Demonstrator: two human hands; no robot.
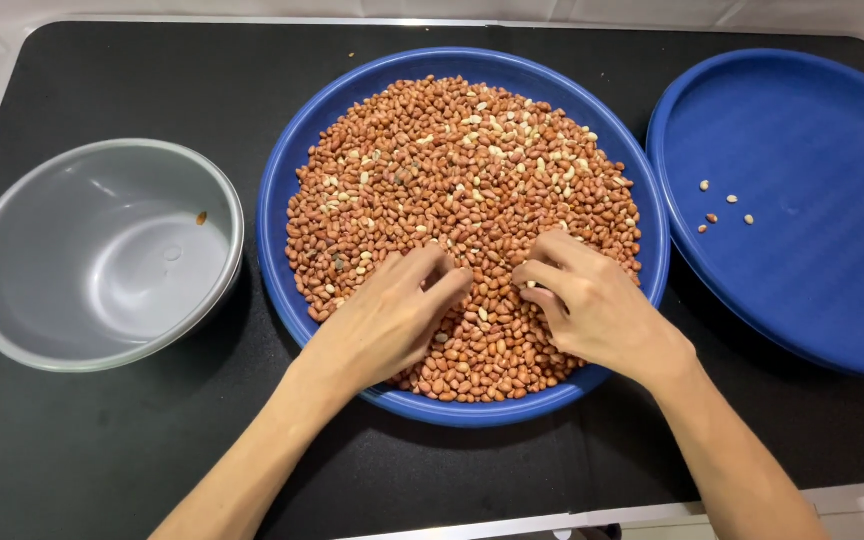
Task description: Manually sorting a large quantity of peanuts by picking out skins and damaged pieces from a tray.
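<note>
Peanuts, red-skinned w/ a scatter of pale skinless ones, fill the round blue tray in the middle of the black table, heaped close to the rim on the near side. Both hands are down in the pile near the front edge. Left hand lies palm down, fingers curled loosely into the nuts, thumb and forefinger drawn near each other; can't tell if a nut is pinched there. Right hand is curled too, fingertips tucked under and pressed together, maybe on one pale nut, but it's too small to say for sure.

Risks, as I see it: the heap sits high at the near rim, so any raking toward the body could push nuts over the edge onto the table (they'd roll, round as they are). Leaning weight on the tray's front lip could tip it. The steel bowl at left holds just one small brown bit, and the second blue tray at right has a few pale kernels; its edge touches or overlaps the middle tray, so a nudge of one may shift the other. Reaching across w/ a loose pinch could drop a nut between the dishes.
</note>
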